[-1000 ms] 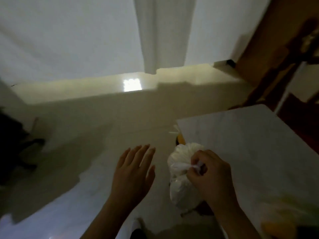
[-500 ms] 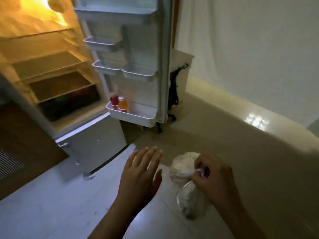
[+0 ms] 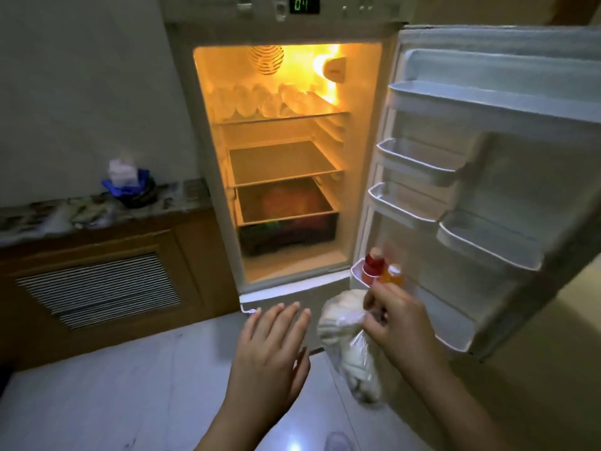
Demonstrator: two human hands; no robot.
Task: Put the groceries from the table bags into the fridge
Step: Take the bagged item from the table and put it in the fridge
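Note:
The fridge [image 3: 182, 102] stands open straight ahead, lit orange inside, its door [image 3: 533, 177] swung out to the right. My right hand [image 3: 395, 323] pinches the knotted top of a clear plastic bag of pale food [image 3: 341, 333], which hangs below it in front of the lowest door shelf. My left hand [image 3: 271, 349] is held flat with straight fingers just left of the bag, touching nothing. Two small bottles, one red [image 3: 372, 265] and one orange [image 3: 393, 275], stand in the bottom door shelf [image 3: 455, 323].
Glass shelves [image 3: 283, 162] in the fridge look bare in the middle; the top shelf holds pale round items and the dark crisper drawer [image 3: 287, 232] sits lowest. A wooden cabinet [image 3: 97, 281] with a marble top bearing a blue-wrapped item [image 3: 128, 182] stands left. White tiled floor lies below.
My view has swung from the table and wall round to face the open fridge. Both hands keep their pose, the right still holding the bag, now close to the bottom door shelf.

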